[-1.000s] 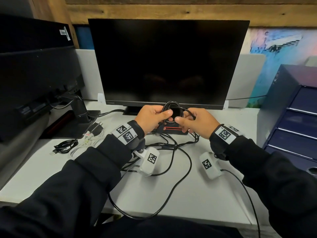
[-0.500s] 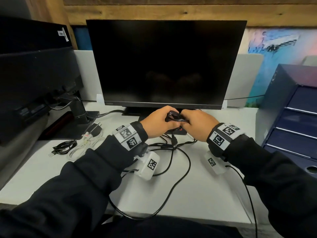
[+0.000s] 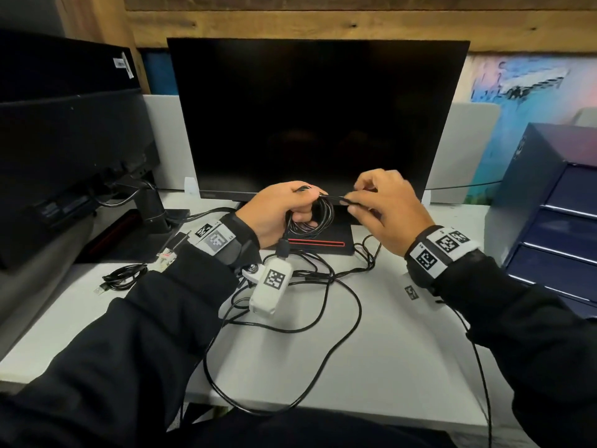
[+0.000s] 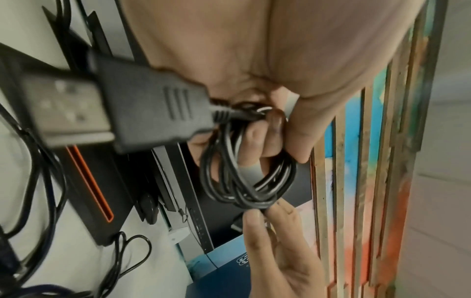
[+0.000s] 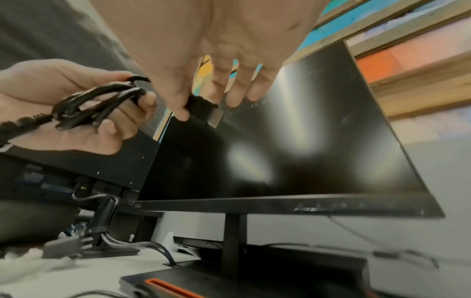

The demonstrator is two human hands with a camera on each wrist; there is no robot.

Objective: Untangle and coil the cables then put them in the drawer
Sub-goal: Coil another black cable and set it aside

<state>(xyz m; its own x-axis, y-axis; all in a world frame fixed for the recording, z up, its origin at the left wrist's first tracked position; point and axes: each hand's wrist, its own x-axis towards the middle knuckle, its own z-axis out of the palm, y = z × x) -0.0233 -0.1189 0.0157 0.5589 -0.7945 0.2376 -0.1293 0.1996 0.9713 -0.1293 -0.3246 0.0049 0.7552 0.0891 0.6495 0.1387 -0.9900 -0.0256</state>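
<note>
Item: thin black rubber cable coil (image 3: 318, 218), above the white counter (image 3: 394, 344) at 12 o'clock.
Left hand (image 3: 277, 218): grip clamped round the loops; keep them stacked.
Right hand (image 3: 384, 205): grip pinching the tail's black plug (image 5: 201, 109); wrap it snugly.
Drawer (image 3: 578, 192): 3 o'clock.

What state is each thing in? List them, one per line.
Coil: looped, gripped by left hand.
Plug: pinched by right hand.
Loose cables: tangled on the desk.
Small bundle: coiled, on the desk.
Monitor: dark.
Drawers: closed.
</note>
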